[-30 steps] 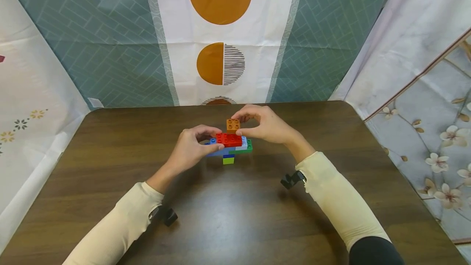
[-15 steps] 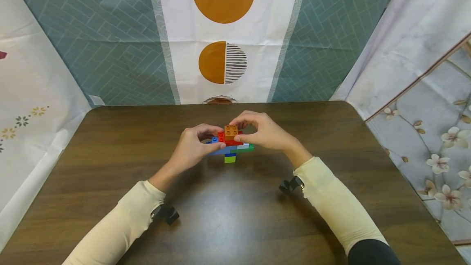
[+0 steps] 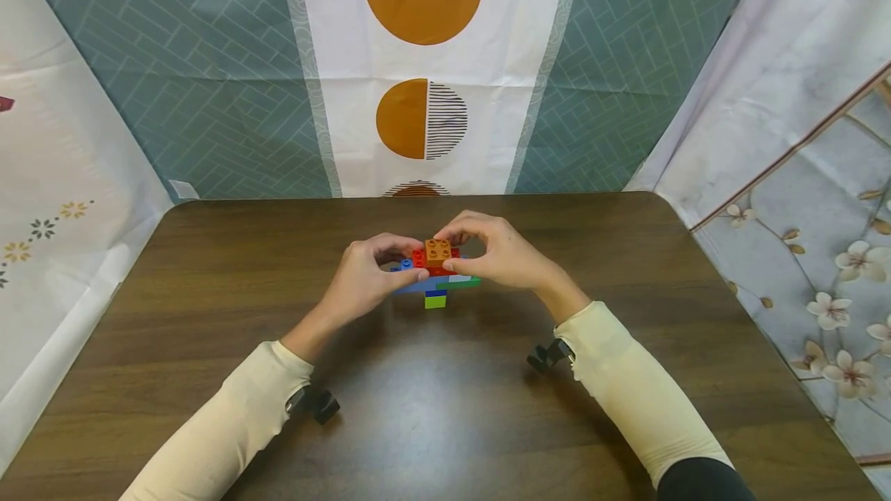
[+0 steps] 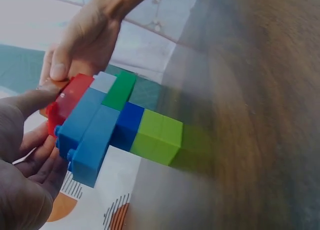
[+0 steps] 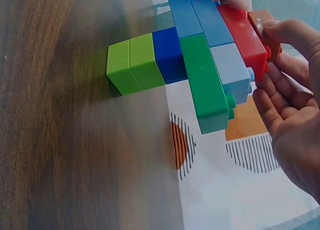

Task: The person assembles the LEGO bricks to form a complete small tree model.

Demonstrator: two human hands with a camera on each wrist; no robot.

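Note:
A stack of toy building bricks stands upright on the table. At its foot are two lime bricks point(image 5: 135, 64), then a dark blue brick point(image 5: 169, 54). Over these lie a green brick point(image 5: 204, 82) and blue bricks point(image 4: 85, 117), with a light blue brick point(image 5: 231, 67) above the green one. A red brick point(image 5: 244, 37) tops that layer. My right hand point(image 3: 501, 253) pinches an orange brick point(image 3: 438, 252) between thumb and fingers, set on the red brick's studs. My left hand point(image 3: 358, 277) grips the left end of the red brick, thumb in front and fingers behind.
The brown wooden table point(image 3: 418, 408) extends around the stack. A patterned cloth point(image 3: 334, 83) hangs behind its back edge, with floral cloths at both sides. Each wrist carries a small black camera, such as the left wrist camera point(image 3: 323, 406).
My right hand has brought the orange brick down and slightly left, from behind the red brick onto its top. My left hand has kept its grip on the stack.

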